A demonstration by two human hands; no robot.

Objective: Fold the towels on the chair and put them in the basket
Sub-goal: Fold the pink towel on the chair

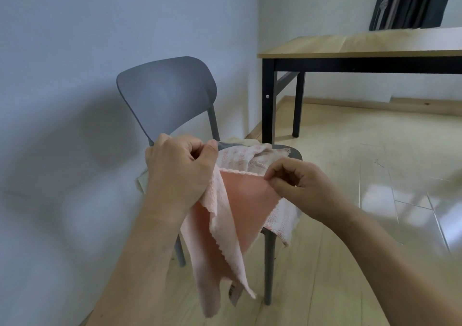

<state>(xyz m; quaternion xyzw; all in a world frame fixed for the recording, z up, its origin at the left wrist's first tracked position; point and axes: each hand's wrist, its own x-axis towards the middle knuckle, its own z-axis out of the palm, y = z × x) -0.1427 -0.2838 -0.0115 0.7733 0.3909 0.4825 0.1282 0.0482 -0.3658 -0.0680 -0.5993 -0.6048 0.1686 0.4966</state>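
1. Pink towel (247, 198) held up near the camera, in front of the chair (166, 88), top edge stretched between both hands.
2. Left hand (180, 168) curled tight on the towel's left corner, grip closed on the cloth, thumb pressed over the fingers. Loose fabric bunched under that hand and trailing down in a long tail past the chair seat.
3. Right hand (295, 178) pinching the top edge at the right corner, grip narrow, thumb and forefinger on the hem, other fingers curled in.
4. Towel not flat: left side doubled over itself, scalloped edge running down diagonally, lower end dangling free near the floor (350, 163).
5. More towels (250, 158) still heaped on the grey chair seat just behind the hands, pale with faint pink stripes, one corner drooping off the right near side of the seat. Cream bit of cloth peeking out at the far side of the pile.
6. Table (350, 45) far right, wood top, black legs. Dark curtain (410, 0) above it in the far right corner.
7. Basket nowhere in shot.
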